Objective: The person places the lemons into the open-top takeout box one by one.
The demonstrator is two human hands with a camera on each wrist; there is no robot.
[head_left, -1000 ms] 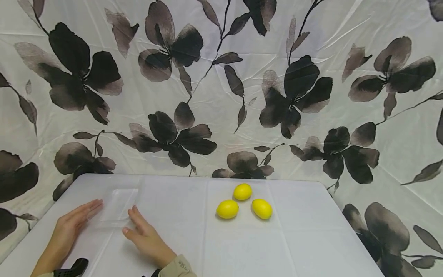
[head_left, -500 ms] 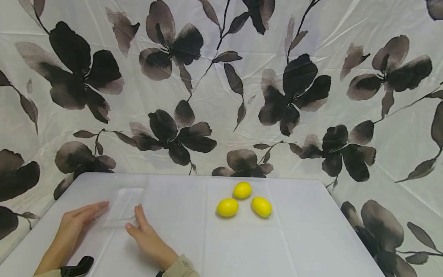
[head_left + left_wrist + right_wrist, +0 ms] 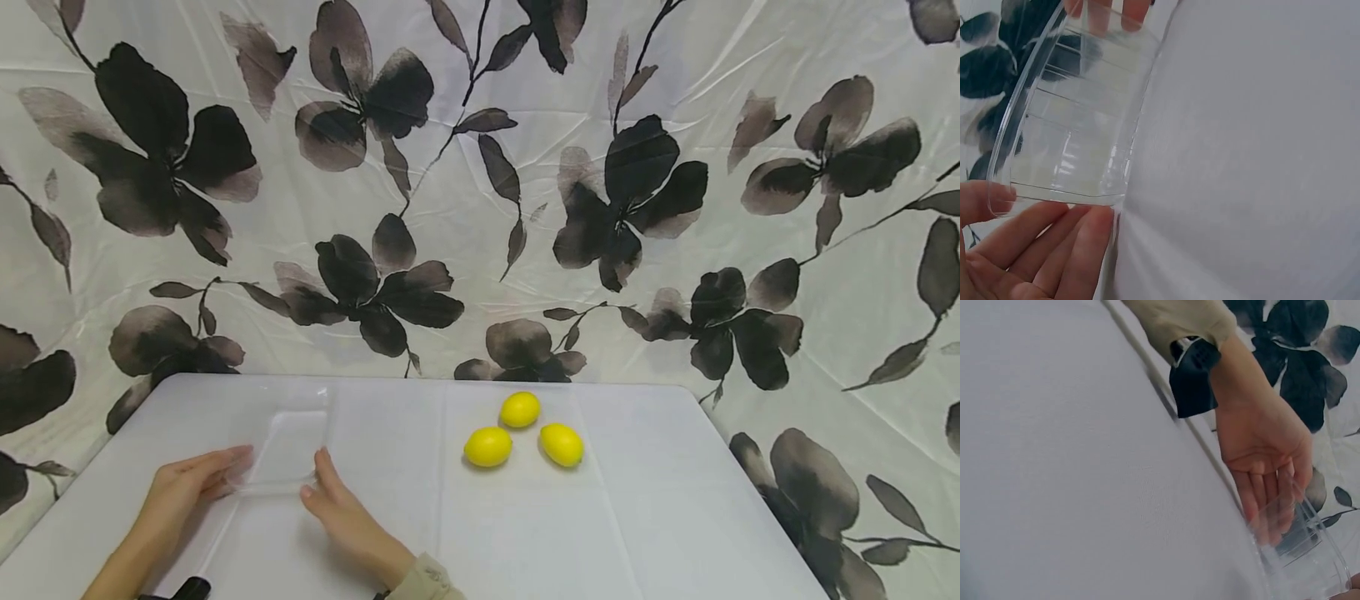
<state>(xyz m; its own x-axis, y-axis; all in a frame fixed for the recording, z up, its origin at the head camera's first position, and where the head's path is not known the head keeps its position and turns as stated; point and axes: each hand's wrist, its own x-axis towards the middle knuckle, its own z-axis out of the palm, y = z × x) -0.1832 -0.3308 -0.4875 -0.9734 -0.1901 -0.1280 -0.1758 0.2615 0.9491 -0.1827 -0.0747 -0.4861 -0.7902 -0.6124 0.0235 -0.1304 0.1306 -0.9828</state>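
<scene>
**Clear box (image 3: pixel 288 450) held from both sides**

At the left side of the box, my left hand (image 3: pixel 187 492) has hold of its near corner: the thumb lies over the rim and the fingers press against the outside of the wall. A black band (image 3: pixel 193 588) sits on that wrist, nearer to me than the box.

The box itself is see-through, with ribbed walls and a rounded rim. It is at the left part of the white worktop (image 3: pixel 675 517), between my two hands; whether its base rests fully on the surface I cannot tell.

At the right side of the box, my right hand (image 3: pixel 345 512) holds the opposite wall, the thumb at the rim and the fingers, nearly straight, flat along the outside. Its beige sleeve (image 3: pixel 429 581) is nearer to me than the box, with a black strap (image 3: pixel 1196 381) at the cuff.

Well to the right of the box are three yellow lemons: the left lemon (image 3: pixel 488 447), then the back lemon (image 3: pixel 521 410), close beside it, though I cannot tell if they touch, then the right lemon (image 3: pixel 562 445), a little apart from both.

Behind the box, a pale cloth (image 3: pixel 420 350) printed with dark flowers hangs across the whole width.
</scene>
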